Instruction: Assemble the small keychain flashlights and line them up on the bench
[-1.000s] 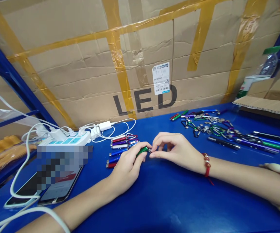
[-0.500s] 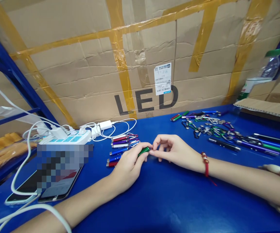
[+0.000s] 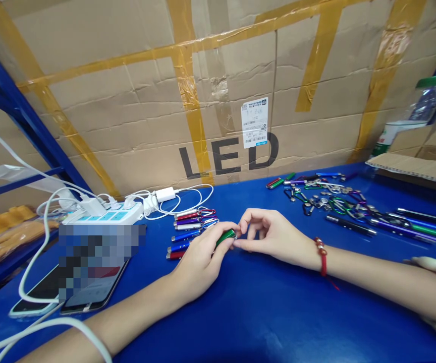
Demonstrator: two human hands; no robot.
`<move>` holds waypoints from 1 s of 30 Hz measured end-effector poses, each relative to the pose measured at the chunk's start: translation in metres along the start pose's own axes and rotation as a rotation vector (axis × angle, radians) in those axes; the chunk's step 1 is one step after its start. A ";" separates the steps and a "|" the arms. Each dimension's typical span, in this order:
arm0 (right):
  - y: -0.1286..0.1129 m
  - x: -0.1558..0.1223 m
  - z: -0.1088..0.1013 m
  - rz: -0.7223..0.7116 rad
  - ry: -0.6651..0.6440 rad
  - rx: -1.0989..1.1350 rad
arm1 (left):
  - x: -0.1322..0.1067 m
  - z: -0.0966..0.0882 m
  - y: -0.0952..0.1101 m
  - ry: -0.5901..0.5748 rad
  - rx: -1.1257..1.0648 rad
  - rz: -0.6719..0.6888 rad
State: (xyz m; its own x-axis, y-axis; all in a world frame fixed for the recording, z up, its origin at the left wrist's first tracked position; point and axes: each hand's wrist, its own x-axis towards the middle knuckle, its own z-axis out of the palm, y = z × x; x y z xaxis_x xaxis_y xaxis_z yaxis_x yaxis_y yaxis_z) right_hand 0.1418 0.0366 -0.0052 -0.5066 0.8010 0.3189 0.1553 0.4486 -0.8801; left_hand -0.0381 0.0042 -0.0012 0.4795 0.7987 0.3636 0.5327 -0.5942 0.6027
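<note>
My left hand (image 3: 203, 252) is closed around a small green flashlight (image 3: 225, 236), a slim metal tube whose end points right. At that end the fingertips of my right hand (image 3: 261, 233) are curled in a pinch, thumb and forefinger almost meeting. Whatever small part lies between them is too small to make out. Just behind my left hand is a row of similar small flashlights (image 3: 185, 235) in red, purple, silver and blue, some with carabiner clips (image 3: 208, 212). My left hand partly covers the nearest ones.
Carabiners and small metal rings (image 3: 331, 201) lie in a pile at the right, beside several longer pen-like tubes (image 3: 403, 229). Phones (image 3: 97, 292), a white power strip (image 3: 108, 217) and cables are at left. A large carton (image 3: 146, 126) closes off the back; an open box (image 3: 411, 166) stands right.
My right fingertips have shifted slightly at the flashlight's end, and more of that green end now shows. My left hand keeps its hold in nearly the same place.
</note>
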 end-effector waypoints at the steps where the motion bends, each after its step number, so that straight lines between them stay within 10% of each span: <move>1: 0.000 0.000 0.000 -0.005 0.006 -0.002 | 0.000 0.000 0.000 0.000 0.000 0.006; 23: 0.003 0.003 -0.002 0.127 -0.004 0.098 | -0.002 -0.001 0.002 0.032 -0.022 -0.018; 30: 0.003 0.001 -0.003 -0.091 0.041 -0.374 | -0.002 0.002 -0.001 0.136 -0.058 -0.107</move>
State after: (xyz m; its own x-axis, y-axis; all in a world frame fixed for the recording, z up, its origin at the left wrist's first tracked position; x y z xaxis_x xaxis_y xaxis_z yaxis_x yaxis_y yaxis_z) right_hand 0.1446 0.0396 -0.0062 -0.4998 0.7630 0.4099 0.4136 0.6260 -0.6611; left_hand -0.0387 0.0026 -0.0037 0.3213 0.8651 0.3853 0.5326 -0.5015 0.6818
